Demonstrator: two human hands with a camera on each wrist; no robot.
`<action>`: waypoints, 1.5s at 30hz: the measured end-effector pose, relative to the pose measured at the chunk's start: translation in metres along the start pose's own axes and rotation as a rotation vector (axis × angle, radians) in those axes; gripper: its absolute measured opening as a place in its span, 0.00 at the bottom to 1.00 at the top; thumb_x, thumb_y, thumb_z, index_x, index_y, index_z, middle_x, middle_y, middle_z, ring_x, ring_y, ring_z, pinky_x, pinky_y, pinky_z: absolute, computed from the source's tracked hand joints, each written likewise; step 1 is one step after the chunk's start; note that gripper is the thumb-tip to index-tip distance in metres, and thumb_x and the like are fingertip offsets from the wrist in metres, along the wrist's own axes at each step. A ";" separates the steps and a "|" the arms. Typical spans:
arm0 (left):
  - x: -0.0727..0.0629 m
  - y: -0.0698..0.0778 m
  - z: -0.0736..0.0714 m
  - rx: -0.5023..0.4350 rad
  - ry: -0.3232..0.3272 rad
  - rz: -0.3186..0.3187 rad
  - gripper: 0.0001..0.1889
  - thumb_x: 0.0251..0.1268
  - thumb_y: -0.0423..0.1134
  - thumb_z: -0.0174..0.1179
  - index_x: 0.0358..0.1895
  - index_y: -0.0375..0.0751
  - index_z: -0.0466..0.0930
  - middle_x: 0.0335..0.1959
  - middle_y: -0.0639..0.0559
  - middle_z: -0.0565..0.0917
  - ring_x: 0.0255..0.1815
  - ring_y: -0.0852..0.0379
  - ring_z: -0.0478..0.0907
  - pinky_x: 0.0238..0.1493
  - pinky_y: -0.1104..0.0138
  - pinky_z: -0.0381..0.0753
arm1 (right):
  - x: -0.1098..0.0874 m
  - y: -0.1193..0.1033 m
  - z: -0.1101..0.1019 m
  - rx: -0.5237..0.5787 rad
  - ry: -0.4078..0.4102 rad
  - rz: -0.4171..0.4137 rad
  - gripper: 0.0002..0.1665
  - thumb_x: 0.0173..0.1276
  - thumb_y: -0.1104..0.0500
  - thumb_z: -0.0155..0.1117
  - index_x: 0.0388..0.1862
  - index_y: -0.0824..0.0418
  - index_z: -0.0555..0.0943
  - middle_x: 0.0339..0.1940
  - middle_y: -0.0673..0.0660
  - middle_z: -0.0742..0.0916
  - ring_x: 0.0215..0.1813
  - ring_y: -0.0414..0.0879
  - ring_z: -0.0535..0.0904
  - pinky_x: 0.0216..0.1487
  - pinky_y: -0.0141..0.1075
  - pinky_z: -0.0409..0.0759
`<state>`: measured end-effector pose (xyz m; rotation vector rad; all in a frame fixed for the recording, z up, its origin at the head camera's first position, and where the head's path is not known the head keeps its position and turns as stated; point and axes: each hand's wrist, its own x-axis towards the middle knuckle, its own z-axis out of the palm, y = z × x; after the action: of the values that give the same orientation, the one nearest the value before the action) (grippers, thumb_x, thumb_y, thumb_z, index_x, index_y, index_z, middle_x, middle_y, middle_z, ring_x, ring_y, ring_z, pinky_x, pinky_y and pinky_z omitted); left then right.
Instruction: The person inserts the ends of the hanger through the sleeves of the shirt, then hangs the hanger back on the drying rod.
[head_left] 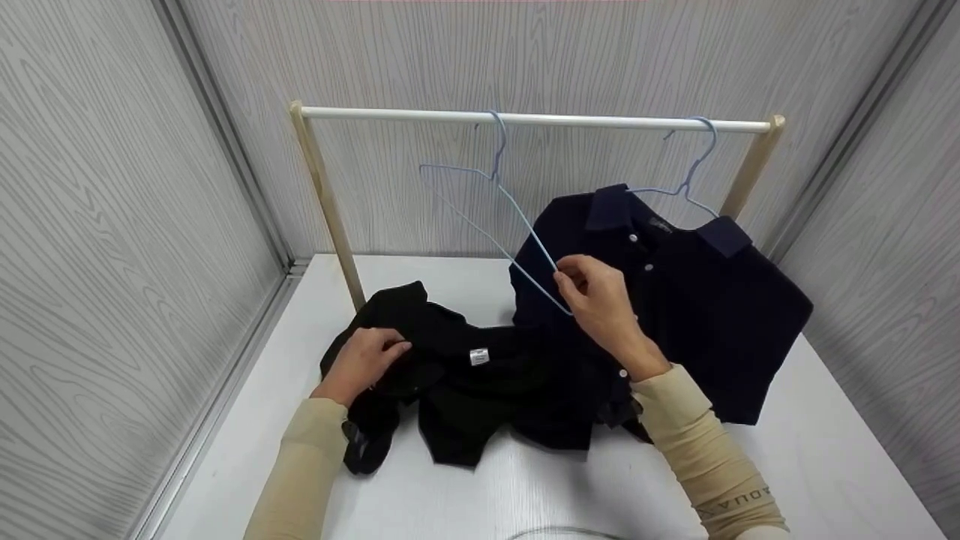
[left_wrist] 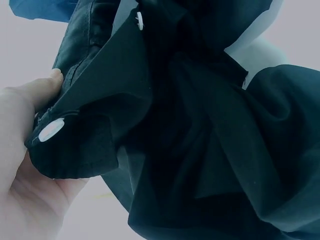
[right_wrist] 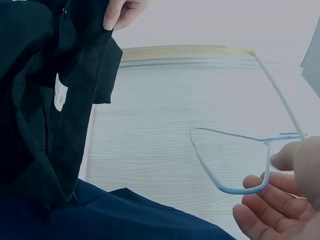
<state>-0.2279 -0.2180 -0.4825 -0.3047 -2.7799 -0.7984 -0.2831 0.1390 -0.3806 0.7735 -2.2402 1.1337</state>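
Note:
A black shirt (head_left: 517,397) with a white label lies bunched over the table, part of it raised. My left hand (head_left: 367,364) pinches its edge; in the left wrist view, thumb and fingers grip the cloth beside a white button (left_wrist: 51,130). On the rail hangs a bare light-blue wire hanger (head_left: 525,225), its hook over the white bar. Its right side is pinched by my right hand (head_left: 600,304); the right wrist view has the thumb and fingers at the hanger's (right_wrist: 230,190) wire. The hanger is apart from the black shirt.
Just right of the bare hanger, a navy shirt (head_left: 712,322) with white buttons hangs on another blue hanger (head_left: 690,176). The rack has a white rail (head_left: 390,115) and wooden legs (head_left: 330,210). It stands on a white table (head_left: 247,450) between grey wood-grain walls.

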 end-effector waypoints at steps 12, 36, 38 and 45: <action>-0.002 -0.001 0.000 -0.016 -0.014 -0.031 0.08 0.68 0.41 0.64 0.39 0.41 0.89 0.37 0.48 0.90 0.34 0.56 0.84 0.42 0.57 0.84 | 0.004 -0.002 0.001 -0.082 -0.007 -0.099 0.04 0.66 0.67 0.67 0.37 0.67 0.87 0.27 0.57 0.88 0.28 0.46 0.83 0.32 0.36 0.81; -0.005 -0.003 0.004 -0.007 -0.009 -0.029 0.08 0.68 0.42 0.64 0.38 0.41 0.88 0.37 0.49 0.90 0.33 0.58 0.82 0.41 0.59 0.83 | 0.009 -0.009 -0.006 -0.204 -0.077 0.063 0.03 0.65 0.63 0.70 0.33 0.61 0.88 0.27 0.53 0.90 0.30 0.45 0.87 0.36 0.43 0.84; -0.005 -0.003 0.004 -0.009 -0.007 -0.032 0.08 0.67 0.42 0.64 0.38 0.41 0.89 0.37 0.49 0.90 0.33 0.57 0.83 0.41 0.58 0.83 | 0.010 -0.008 -0.006 -0.209 -0.075 0.073 0.03 0.65 0.63 0.69 0.32 0.60 0.88 0.27 0.53 0.90 0.30 0.45 0.87 0.35 0.43 0.84; -0.006 -0.001 0.005 -0.014 -0.004 -0.029 0.08 0.68 0.41 0.64 0.38 0.41 0.88 0.37 0.48 0.90 0.36 0.55 0.84 0.42 0.58 0.83 | 0.010 -0.007 -0.007 -0.154 -0.031 0.062 0.03 0.65 0.66 0.68 0.30 0.64 0.86 0.26 0.56 0.90 0.26 0.46 0.85 0.28 0.38 0.82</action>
<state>-0.2231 -0.2172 -0.4890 -0.2692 -2.7895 -0.8258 -0.2842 0.1389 -0.3663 0.6680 -2.3598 0.9694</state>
